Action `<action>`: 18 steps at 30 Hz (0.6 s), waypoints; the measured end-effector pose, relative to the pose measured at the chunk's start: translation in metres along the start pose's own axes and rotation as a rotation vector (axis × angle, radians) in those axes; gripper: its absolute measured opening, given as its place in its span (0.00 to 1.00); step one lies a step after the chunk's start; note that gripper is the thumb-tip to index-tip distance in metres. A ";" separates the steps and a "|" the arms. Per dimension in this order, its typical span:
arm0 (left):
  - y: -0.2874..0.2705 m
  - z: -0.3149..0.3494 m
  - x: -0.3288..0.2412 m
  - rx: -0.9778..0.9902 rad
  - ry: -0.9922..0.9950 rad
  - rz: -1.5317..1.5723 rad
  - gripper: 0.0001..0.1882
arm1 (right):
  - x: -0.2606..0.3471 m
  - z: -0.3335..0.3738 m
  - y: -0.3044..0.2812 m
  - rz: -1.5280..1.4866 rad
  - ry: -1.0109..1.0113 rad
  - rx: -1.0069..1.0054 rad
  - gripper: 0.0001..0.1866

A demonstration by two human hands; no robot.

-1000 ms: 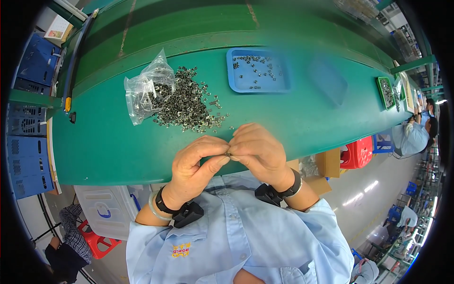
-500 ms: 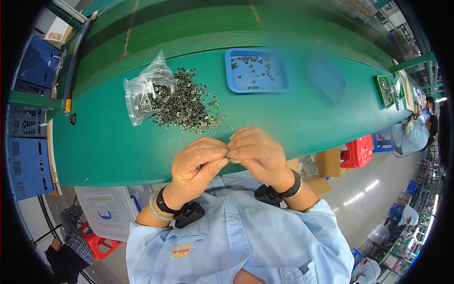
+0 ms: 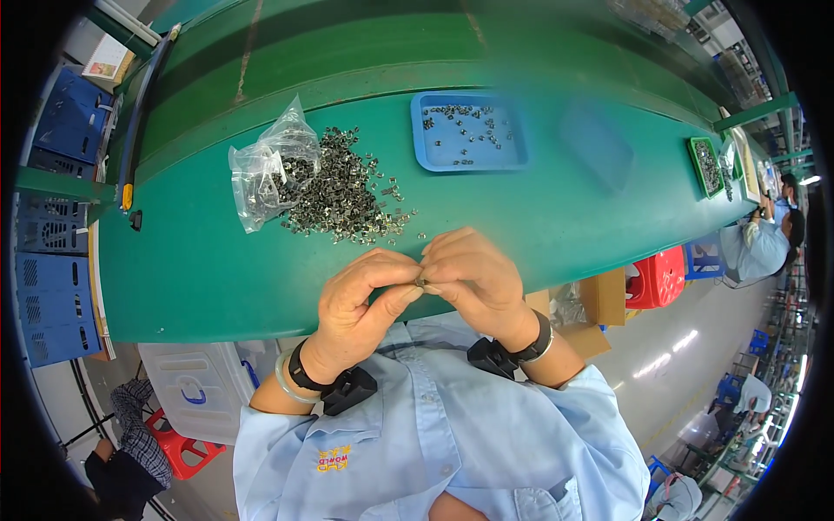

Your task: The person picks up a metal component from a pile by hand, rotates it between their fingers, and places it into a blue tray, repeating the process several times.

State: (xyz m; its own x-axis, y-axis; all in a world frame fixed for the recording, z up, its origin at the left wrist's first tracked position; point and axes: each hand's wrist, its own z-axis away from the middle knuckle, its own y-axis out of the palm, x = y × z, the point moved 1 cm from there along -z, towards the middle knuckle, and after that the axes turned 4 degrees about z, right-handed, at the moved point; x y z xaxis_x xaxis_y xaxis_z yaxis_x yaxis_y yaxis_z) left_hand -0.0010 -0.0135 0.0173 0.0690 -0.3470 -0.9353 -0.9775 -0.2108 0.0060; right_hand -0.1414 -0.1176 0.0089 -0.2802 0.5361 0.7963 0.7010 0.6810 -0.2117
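Note:
Over the front part of the green table, my left hand (image 3: 363, 293) and my right hand (image 3: 476, 276) meet fingertip to fingertip. Between them they pinch one small dark metal part (image 3: 421, 282), mostly covered by the fingers. Both hands are closed on it, thumbs and forefingers pressed together. Just beyond my left hand lies a heap of small black and silver metal parts (image 3: 343, 195). A clear plastic bag (image 3: 254, 187) rests against the heap's left side, with some parts inside its mouth. Farther back, a blue tray (image 3: 473, 163) holds several scattered small parts.
The green table (image 3: 200, 286) carries a green tray of small parts (image 3: 708, 167) at its far right. A red stool (image 3: 658, 278) and an opened cardboard box (image 3: 601, 300) stand beyond the right front edge. Blue crates (image 3: 56, 304) stack at left. Other people sit in the background.
My fingers have shifted slightly around the small part, and a bit more of it shows between the fingertips. The heap, bag and tray have not moved.

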 end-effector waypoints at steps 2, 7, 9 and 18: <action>0.000 0.000 0.000 0.002 -0.004 -0.015 0.07 | 0.000 0.000 0.000 0.001 0.003 -0.009 0.10; 0.002 -0.002 0.001 -0.044 0.023 -0.042 0.08 | 0.001 -0.004 0.002 0.042 -0.037 -0.078 0.10; 0.001 -0.002 0.001 -0.045 0.015 -0.027 0.08 | 0.000 -0.004 0.001 0.069 -0.040 -0.062 0.10; 0.003 -0.001 0.003 -0.085 -0.164 0.215 0.05 | -0.002 -0.007 0.001 0.157 -0.054 -0.074 0.11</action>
State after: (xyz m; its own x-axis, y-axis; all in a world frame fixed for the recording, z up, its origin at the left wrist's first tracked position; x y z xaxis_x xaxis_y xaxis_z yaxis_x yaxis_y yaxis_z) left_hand -0.0033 -0.0159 0.0149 -0.1777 -0.2412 -0.9541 -0.9457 -0.2262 0.2334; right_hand -0.1356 -0.1210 0.0113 -0.1968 0.6605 0.7246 0.7848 0.5491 -0.2874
